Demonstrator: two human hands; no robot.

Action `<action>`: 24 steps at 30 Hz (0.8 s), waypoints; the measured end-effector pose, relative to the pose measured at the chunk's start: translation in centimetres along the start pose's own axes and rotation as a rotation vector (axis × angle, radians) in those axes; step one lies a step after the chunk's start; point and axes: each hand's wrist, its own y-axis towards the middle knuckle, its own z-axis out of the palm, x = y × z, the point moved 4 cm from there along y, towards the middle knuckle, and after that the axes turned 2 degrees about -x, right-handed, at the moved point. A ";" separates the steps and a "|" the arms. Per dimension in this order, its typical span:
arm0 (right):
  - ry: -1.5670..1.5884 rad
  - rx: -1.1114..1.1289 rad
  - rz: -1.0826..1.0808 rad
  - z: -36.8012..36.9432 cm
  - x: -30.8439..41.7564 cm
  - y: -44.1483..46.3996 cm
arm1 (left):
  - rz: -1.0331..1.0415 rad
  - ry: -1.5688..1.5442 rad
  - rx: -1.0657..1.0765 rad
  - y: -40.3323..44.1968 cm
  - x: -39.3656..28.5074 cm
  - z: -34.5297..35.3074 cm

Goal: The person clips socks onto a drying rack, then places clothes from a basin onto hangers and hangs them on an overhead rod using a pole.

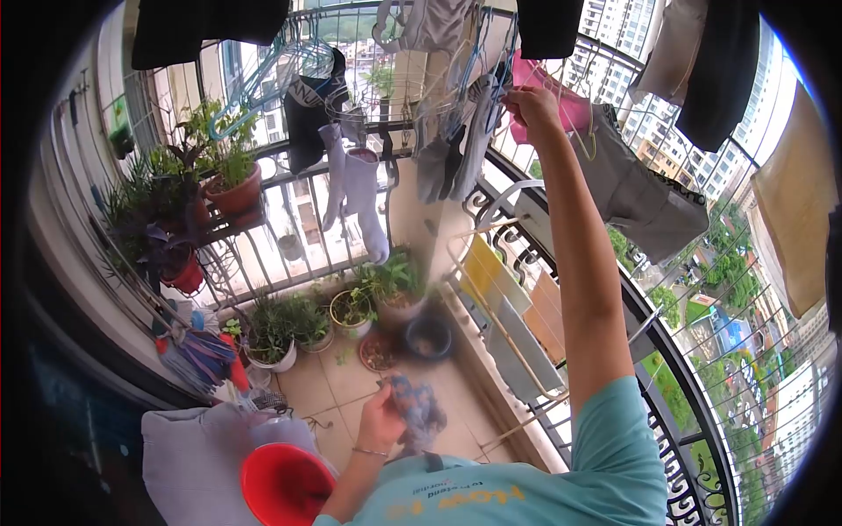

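Observation:
Low in front of my body, my left hand is closed around a crumpled bundle of blue and grey cloth, blurred and perhaps socks. Up among the hanging laundry, my right hand is raised with its fingers pinched. What lies between those fingers is too small to make out. Beside its fingertips hang grey socks on a round wire drying rack. A pink garment hangs just behind that hand. Pale lilac socks and black underwear hang on the rack's left side.
A red basin sits at lower left beside grey cloth. Potted plants and a dark blue bowl line the corner floor. Grey shorts hang at right. A folding rack leans by the railing. Blue hangers hang upper left.

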 end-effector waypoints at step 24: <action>-0.173 -0.026 -0.106 -8.3 5.6 -6.3 | -0.229 -0.007 -0.024 1.7 1.1 0.8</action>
